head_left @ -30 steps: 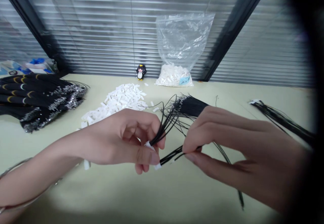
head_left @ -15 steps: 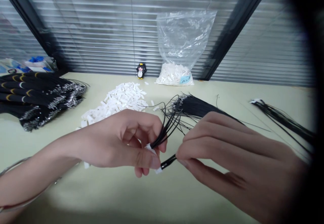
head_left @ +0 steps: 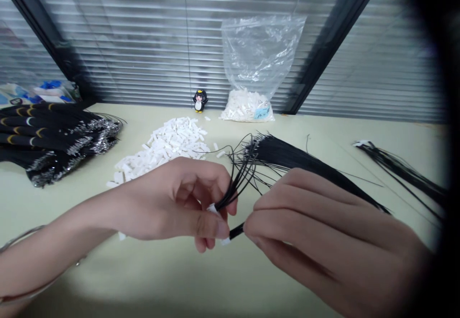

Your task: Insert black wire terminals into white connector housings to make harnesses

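Between thumb and fingers, my left hand [head_left: 187,208] pinches a white connector housing [head_left: 225,241], partly hidden by the thumb. Several thin black wires [head_left: 235,188] rise out of its far part and fan upward over the fingertips. At the near end, a short length of black wire [head_left: 236,232] runs from the connector to my right hand [head_left: 305,227], whose thumb and fingertips are closed around it close to the housing. A loose bundle of black wires [head_left: 283,153] with bare metal tips lies on the table behind the right hand.
A heap of white connector housings [head_left: 176,138] spreads behind my left hand. A clear bag of housings [head_left: 247,105] and a penguin figurine [head_left: 200,101] stand by the blinds. Banded black wire bundles [head_left: 53,136] lie left; a finished-looking harness [head_left: 398,164] lies right.
My right hand has shifted slightly left and down along the wire, closer to the connector. Less wire shows between the hands. My left hand keeps its hold almost unmoved.
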Demonstrator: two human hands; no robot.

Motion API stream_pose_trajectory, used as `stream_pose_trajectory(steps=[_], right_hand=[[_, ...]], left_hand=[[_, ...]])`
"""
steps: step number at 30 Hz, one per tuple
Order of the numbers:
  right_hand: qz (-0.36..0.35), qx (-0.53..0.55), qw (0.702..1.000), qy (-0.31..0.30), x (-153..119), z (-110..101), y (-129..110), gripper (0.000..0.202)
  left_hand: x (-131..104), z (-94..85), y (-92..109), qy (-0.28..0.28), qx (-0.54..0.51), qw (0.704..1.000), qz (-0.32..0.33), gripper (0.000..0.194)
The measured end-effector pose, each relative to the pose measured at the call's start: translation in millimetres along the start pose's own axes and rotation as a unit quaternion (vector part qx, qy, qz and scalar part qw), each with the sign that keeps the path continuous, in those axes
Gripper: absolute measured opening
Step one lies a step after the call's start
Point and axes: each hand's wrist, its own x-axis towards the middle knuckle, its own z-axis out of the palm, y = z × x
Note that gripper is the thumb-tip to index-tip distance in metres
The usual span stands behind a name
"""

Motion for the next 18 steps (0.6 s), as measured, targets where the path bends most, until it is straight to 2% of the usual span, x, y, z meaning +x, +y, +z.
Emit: stream_pose_trajectory(steps=[2,5,7,9,12,14,18], right_hand=[[-0.015,-0.004,1.0,-0.023,0,1,1,0.016],[-0.082,-0.024,0.995,-0.059,2,0,6,0.015],[-0.11,-0.052,0.991,-0.059,4,0,9,0.013],[-0.101,-0.086,0.99,-0.048,6,0,11,0.009],[-0.086,-0.108,0.989,-0.06,9,-1,10,0.009],[-0.082,-0.108,0.989,-0.06,10,0,9,0.011],[-0.084,-0.089,0.992,-0.043,11,5,7,0.014]], left_hand=[[2,-0.4,-1,0.014,-0.009,1.0,0.009,0.011],[6,-2.7,-2,0.028,-0.014,0.999,0.019,0.012],[6,-4.0,-3,0.023,-0.015,0.999,0.021,0.012],[5,-4.5,-2,0.016,0.005,1.0,0.02,0.013],[1,-3.3,3,0.029,0.094,0.995,0.025,0.012],[-2,-1.0,7,0.054,0.149,0.987,0.035,0.011],[-11,7.6,11,0.142,0.232,0.96,0.07,0.011]])
